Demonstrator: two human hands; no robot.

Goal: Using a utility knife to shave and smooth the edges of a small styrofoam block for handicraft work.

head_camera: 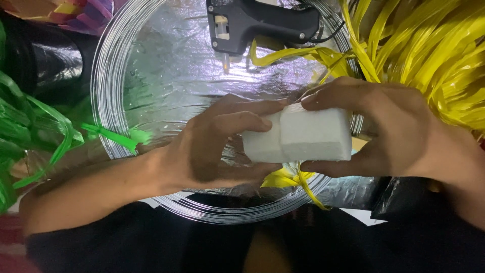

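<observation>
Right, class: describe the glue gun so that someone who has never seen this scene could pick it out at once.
Start at the big coil of silver wire ringing a sheet of crinkled foil. At the far edge of the foil, beyond both hands and the white foam block, lies the glue gun. It is the only black, pistol-shaped tool, beside the yellow strips.

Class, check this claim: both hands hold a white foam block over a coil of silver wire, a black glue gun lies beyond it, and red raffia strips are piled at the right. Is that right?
One detail is wrong. The raffia strips piled at the right are yellow, not red, as the head view shows. The rest stands: the left hand and right hand hold the white foam block over the coil of silver wire, with the black glue gun beyond it.
</observation>
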